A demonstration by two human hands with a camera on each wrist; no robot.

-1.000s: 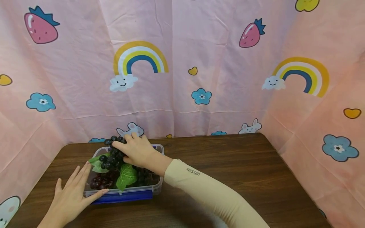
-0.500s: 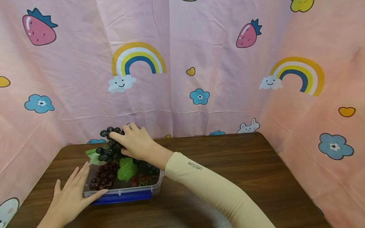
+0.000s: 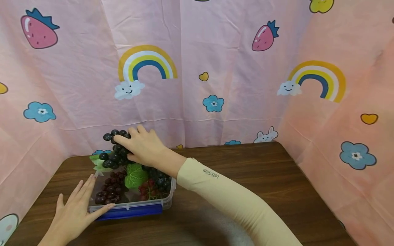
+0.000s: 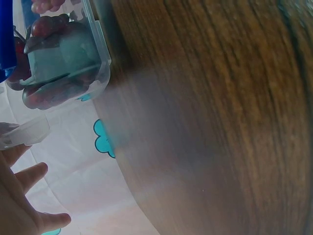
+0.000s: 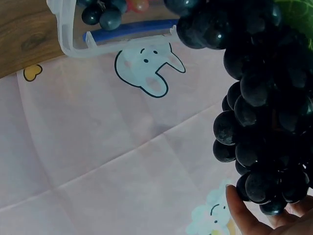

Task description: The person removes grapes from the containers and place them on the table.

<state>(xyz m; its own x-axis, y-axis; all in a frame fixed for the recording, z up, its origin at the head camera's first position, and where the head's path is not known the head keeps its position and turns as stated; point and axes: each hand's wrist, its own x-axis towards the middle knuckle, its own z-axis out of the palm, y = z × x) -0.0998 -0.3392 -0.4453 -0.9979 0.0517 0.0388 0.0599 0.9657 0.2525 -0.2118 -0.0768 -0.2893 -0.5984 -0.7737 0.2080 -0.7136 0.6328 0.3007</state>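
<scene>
My right hand grips a bunch of black grapes by its upper part, above a clear plastic box with a blue clip on its front. The right wrist view shows my fingers around one end of the dark bunch. Green leaves hang below it. Inside the box lie dark red grapes on the left, small bright red grapes and more black grapes on the right. With fingers spread, my left hand rests at the box's front left corner.
The box stands at the left of a dark brown wooden table. Behind and beside the table hangs a pink printed curtain, close to the raised grapes. A beige sleeve covers my right forearm.
My right hand has lifted the bunch of black grapes upward and slightly left, uncovering more of the fruit in the box. My left hand has stayed at the box's corner.
</scene>
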